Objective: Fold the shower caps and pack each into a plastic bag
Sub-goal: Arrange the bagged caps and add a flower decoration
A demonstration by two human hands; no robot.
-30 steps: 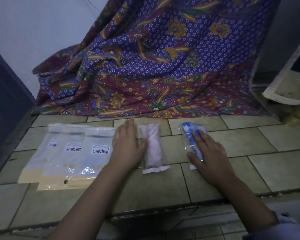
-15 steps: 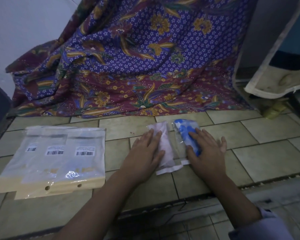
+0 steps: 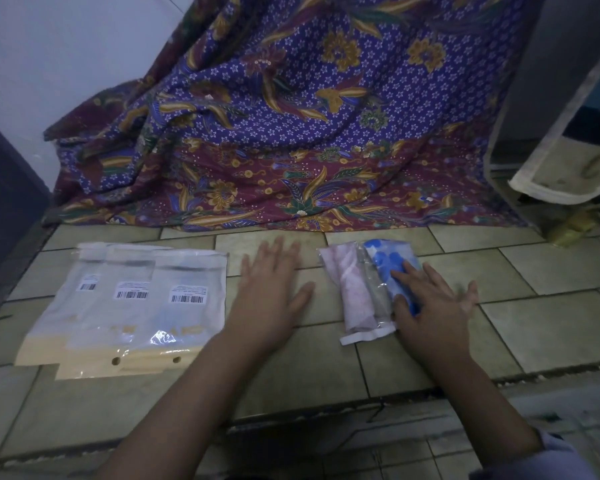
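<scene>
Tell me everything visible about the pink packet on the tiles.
The pink packet is a narrow clear plastic bag holding a pale pink shower cap folded into a long bundle. It lies flat on the tiled floor, pointing away from the person, its white flap sticking out at the near end. Its right side meets the blue packet, which the right hand presses with flat fingers. The left hand, blurred, is to its left, apart from it.
</scene>
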